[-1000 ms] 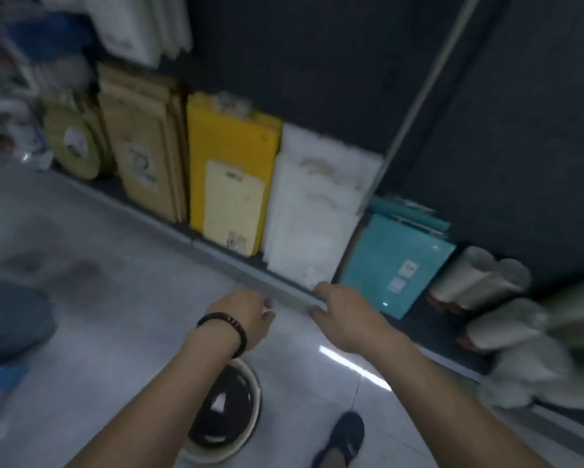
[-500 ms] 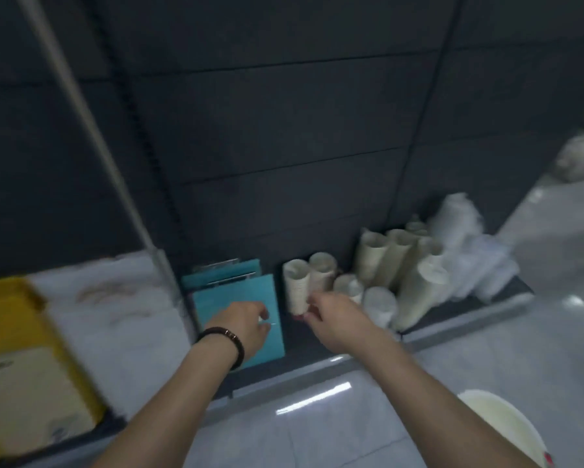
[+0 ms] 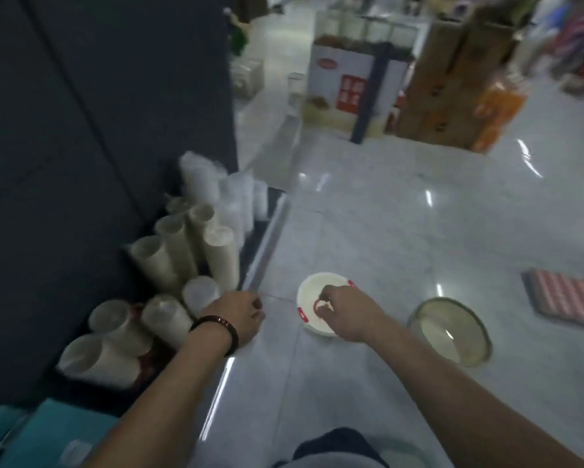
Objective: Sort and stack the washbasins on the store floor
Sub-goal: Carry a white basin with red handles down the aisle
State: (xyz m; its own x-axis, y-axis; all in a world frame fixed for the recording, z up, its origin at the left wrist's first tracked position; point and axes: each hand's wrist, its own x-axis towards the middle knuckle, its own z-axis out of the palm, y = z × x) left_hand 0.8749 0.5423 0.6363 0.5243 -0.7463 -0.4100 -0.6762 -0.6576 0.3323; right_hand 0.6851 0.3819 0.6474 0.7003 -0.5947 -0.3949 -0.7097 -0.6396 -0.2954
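Small washbasin [image 3: 312, 293]: white — red grips on the rim.
Larger washbasin [image 3: 452, 336]: see-through with an olive-grey tint, pale inside.
Floor [image 3: 402, 231]: glossy pale grey tiles, white light streaks.
Wall panels [image 3: 81, 130]: dark slate blue.
Rolls [image 3: 169, 251]: cream to beige.
Boards [image 3: 47, 430]: teal.
Mat [image 3: 567, 295]: red and white check — blurred.
Wristband [image 3: 221, 327]: black, a brownish stretch.
Cartons [image 3: 452, 79]: brown cardboard.
Display box [image 3: 337, 86]: white with red panels.

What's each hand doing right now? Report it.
Left hand: loosely curled, holding nothing.
Right hand: curled over the white basin; grip cannot be told.
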